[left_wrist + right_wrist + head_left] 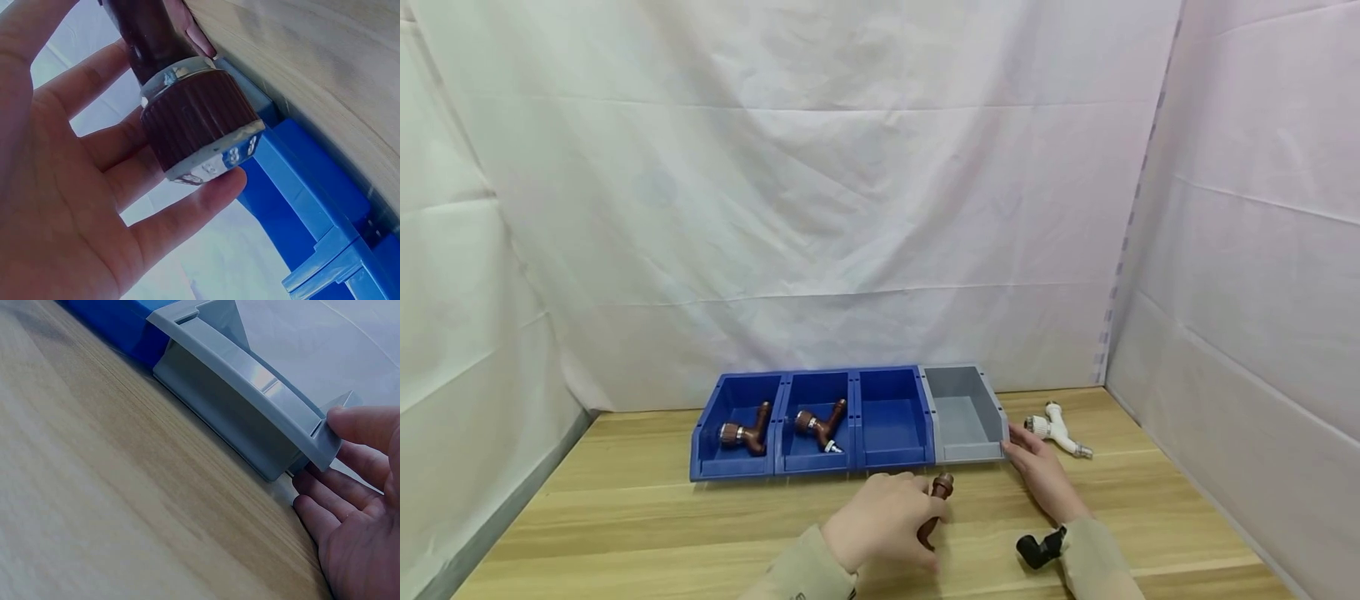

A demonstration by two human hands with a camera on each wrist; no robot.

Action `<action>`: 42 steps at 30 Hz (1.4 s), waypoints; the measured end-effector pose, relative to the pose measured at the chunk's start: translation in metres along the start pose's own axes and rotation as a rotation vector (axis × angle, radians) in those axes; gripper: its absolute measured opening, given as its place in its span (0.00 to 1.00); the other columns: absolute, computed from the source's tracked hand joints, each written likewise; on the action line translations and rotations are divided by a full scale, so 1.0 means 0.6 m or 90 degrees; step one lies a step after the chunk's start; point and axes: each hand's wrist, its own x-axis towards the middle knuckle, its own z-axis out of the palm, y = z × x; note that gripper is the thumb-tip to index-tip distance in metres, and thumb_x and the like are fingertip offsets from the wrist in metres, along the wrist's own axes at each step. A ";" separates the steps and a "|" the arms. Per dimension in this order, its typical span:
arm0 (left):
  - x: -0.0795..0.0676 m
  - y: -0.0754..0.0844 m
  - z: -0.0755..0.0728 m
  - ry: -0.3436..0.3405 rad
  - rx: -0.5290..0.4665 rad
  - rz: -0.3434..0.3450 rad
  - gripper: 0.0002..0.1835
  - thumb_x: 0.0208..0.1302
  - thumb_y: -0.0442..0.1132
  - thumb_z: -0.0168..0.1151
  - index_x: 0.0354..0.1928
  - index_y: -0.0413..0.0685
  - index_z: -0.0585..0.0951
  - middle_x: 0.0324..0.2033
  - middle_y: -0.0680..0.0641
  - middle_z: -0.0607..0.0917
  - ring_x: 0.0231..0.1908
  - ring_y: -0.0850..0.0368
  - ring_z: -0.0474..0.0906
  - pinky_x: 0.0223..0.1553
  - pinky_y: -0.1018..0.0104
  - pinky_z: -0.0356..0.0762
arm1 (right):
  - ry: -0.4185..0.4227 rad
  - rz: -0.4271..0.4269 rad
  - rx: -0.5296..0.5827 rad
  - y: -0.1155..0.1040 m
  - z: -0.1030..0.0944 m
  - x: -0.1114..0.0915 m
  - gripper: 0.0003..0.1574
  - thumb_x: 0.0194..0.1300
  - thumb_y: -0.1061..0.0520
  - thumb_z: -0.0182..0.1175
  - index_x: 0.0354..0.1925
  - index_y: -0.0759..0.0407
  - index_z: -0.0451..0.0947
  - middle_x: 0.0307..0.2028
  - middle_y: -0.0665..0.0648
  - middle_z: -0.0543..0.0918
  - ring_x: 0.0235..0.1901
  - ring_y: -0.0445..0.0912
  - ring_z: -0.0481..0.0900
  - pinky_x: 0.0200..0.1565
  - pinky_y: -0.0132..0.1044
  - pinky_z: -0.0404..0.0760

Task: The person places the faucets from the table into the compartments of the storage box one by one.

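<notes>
My left hand holds a brown tap above the table, in front of the bins. In the left wrist view the ribbed brown knob with its silvery end lies against the fingers; part of the tap is out of that view. My right hand grips the front right corner of the grey bin, thumb on the rim and other fingers below and beside it, as the right wrist view shows. Nothing is visible inside this bin. A white tap lies on the table just right of that hand.
Three blue bins stand in a row left of the grey one. One brown tap lies in the leftmost bin, another brown tap in the second. A black object is beside the right sleeve. White cloth hangs behind the table.
</notes>
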 end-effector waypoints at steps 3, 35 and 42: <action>0.001 0.000 0.000 -0.001 0.003 0.003 0.24 0.35 0.65 0.66 0.39 0.73 0.78 0.29 0.62 0.74 0.27 0.66 0.66 0.20 0.71 0.61 | 0.006 0.001 0.000 0.002 -0.001 -0.002 0.38 0.61 0.53 0.54 0.63 0.66 0.51 0.62 0.64 0.56 0.60 0.51 0.56 0.47 0.23 0.66; 0.002 -0.004 -0.006 0.020 0.014 -0.017 0.25 0.32 0.66 0.66 0.38 0.72 0.78 0.22 0.62 0.67 0.23 0.66 0.63 0.18 0.70 0.58 | 0.008 -0.009 0.010 0.004 0.000 0.003 0.36 0.62 0.55 0.53 0.63 0.66 0.53 0.61 0.64 0.58 0.59 0.51 0.58 0.48 0.24 0.66; 0.003 -0.002 -0.009 0.019 0.028 -0.019 0.26 0.31 0.67 0.65 0.39 0.73 0.78 0.22 0.61 0.67 0.23 0.65 0.63 0.18 0.70 0.58 | 0.015 -0.014 0.004 0.003 0.002 0.002 0.36 0.62 0.56 0.53 0.63 0.65 0.52 0.61 0.64 0.59 0.59 0.50 0.59 0.48 0.25 0.66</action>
